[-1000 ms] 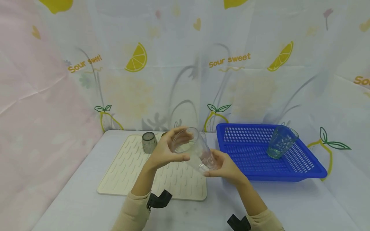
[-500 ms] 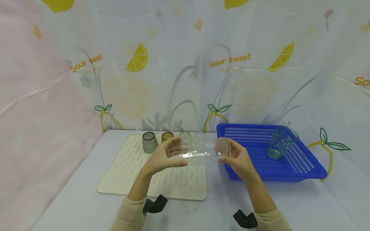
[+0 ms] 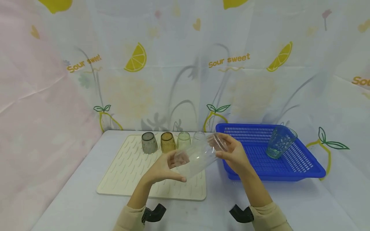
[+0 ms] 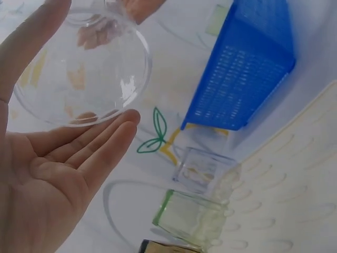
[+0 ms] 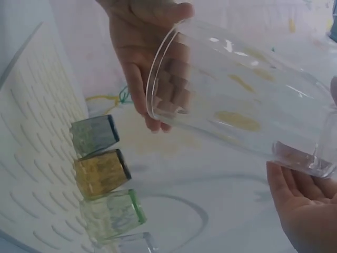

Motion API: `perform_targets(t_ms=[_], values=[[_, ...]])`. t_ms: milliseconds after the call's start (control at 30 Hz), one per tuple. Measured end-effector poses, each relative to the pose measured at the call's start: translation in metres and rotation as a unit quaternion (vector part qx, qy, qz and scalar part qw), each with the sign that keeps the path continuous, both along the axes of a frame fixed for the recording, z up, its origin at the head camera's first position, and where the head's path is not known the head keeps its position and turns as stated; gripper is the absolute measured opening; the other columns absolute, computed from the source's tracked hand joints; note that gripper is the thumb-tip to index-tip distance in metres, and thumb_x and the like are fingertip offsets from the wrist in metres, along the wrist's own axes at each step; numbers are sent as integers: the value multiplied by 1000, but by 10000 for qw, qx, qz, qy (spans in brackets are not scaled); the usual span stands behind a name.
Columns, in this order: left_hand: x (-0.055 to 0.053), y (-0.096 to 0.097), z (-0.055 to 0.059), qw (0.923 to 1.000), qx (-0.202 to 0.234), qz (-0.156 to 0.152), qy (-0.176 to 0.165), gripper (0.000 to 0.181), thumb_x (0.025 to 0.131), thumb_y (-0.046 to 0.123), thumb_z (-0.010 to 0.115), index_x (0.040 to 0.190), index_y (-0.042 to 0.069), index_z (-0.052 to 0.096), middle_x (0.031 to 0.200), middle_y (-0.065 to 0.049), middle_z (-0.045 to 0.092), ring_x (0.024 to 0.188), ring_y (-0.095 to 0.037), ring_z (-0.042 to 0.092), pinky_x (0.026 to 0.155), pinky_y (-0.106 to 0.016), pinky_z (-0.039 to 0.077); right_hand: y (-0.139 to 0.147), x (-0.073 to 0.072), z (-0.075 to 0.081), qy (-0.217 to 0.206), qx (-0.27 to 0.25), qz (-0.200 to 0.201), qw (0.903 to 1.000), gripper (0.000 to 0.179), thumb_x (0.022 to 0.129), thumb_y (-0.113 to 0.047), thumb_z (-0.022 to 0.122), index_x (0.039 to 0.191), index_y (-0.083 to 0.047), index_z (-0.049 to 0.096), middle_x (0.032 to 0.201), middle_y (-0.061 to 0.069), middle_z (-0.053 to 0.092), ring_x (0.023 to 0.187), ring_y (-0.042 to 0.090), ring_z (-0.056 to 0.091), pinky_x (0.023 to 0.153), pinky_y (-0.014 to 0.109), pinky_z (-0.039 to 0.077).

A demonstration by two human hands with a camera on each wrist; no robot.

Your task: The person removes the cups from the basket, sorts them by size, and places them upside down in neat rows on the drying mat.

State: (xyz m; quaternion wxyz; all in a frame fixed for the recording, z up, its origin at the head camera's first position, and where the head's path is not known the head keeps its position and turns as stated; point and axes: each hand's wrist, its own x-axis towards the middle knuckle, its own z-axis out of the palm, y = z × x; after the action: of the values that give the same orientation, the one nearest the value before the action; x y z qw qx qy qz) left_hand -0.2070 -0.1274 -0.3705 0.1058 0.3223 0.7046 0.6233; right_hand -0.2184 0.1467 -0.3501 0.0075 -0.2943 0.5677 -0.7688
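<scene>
A large clear glass (image 3: 198, 157) is held tilted above the cream mat, its base to the upper right and its open rim to the lower left. My right hand (image 3: 235, 155) grips it near the base, fingers behind and thumb in front. At the rim my left hand (image 3: 160, 168) lies spread, thumb and fingers apart. The left wrist view has the rim (image 4: 149, 63) between that thumb and the fairly straight fingers (image 4: 108, 150). In the right wrist view the left fingers (image 5: 138, 89) show partly through the glass wall.
Along the back of the cream drying mat (image 3: 121, 173) stand small tumblers: grey (image 3: 149, 144), amber (image 3: 168, 142), green (image 3: 183, 141) and clear (image 3: 198, 137). To the right is a blue plastic basket (image 3: 274, 176), with a larger greenish glass (image 3: 278, 144) leaning inside. A printed curtain (image 3: 179, 64) hangs behind.
The clear glass has swung from rim-up at the left, through level, to rim-down. My right hand has risen to the right with the base; my left hand has dropped slightly.
</scene>
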Motion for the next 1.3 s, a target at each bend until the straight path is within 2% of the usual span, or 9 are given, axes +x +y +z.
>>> perform_targets(t_ms=[200,333,467,733,967,1033,1167,1233,1300], values=[[5,-13,-16,9999,68,79,88,74,72,13,83,131,-10,45,127,-29,52,117,-33,55,100,-33,45,-3,-1,6,226,259,104,9994,50,77,-6,77,121,-11,55,117,-2,60,110,11,56,93,22,49],[11,-29,-27,9978,-112,603,261,70,73,11,81,130,-10,46,124,-30,53,114,-42,55,98,-37,47,-5,-1,7,300,559,-142,9979,54,74,-8,80,122,-8,55,116,-3,60,110,11,57,91,21,50],[18,-51,-39,9880,-346,1433,454,64,74,8,80,127,-11,49,117,-28,59,107,-39,59,93,-35,50,-7,-2,10,280,853,-326,9954,59,73,-6,80,124,1,52,116,-1,59,107,12,58,85,23,53],[41,-117,-56,9464,-718,3072,686,59,73,3,79,123,-11,52,114,-26,61,99,-9,63,86,-20,52,-13,-6,12,212,1341,-595,9890,67,71,-3,79,126,13,46,118,1,55,107,10,55,84,23,53],[64,-168,-59,8816,-1562,4401,688,61,75,13,80,126,-6,52,117,-19,63,94,14,53,79,-3,45,-17,-11,12,96,1600,-730,9844,65,70,2,78,127,10,48,120,13,55,104,11,58,83,24,54],[67,-178,-63,8637,-1846,4665,484,63,76,20,80,128,-4,51,122,-25,58,97,7,56,76,-2,43,-19,-13,10,108,1689,-818,9822,64,69,2,78,126,8,50,120,16,56,103,12,59,83,24,54],[72,-194,-72,8462,-2355,4778,-151,73,78,30,77,133,-5,45,136,-31,44,114,-40,53,90,-38,51,-24,-19,6,239,1948,-1030,9751,62,69,-1,80,125,5,53,119,19,58,104,14,59,87,24,52],[73,-201,-77,8470,-2516,4661,-461,79,79,33,76,137,-6,39,140,-35,35,118,-58,39,91,-60,44,-26,-22,4,297,2074,-1122,9713,61,69,-2,80,125,5,53,119,19,58,108,19,59,91,26,50],[74,-206,-82,8497,-2604,4533,-688,86,79,34,76,140,-8,32,142,-36,29,123,-61,31,94,-70,34,-29,-25,2,282,2185,-1211,9679,62,70,-3,80,126,4,53,120,18,58,111,23,58,95,29,49]])
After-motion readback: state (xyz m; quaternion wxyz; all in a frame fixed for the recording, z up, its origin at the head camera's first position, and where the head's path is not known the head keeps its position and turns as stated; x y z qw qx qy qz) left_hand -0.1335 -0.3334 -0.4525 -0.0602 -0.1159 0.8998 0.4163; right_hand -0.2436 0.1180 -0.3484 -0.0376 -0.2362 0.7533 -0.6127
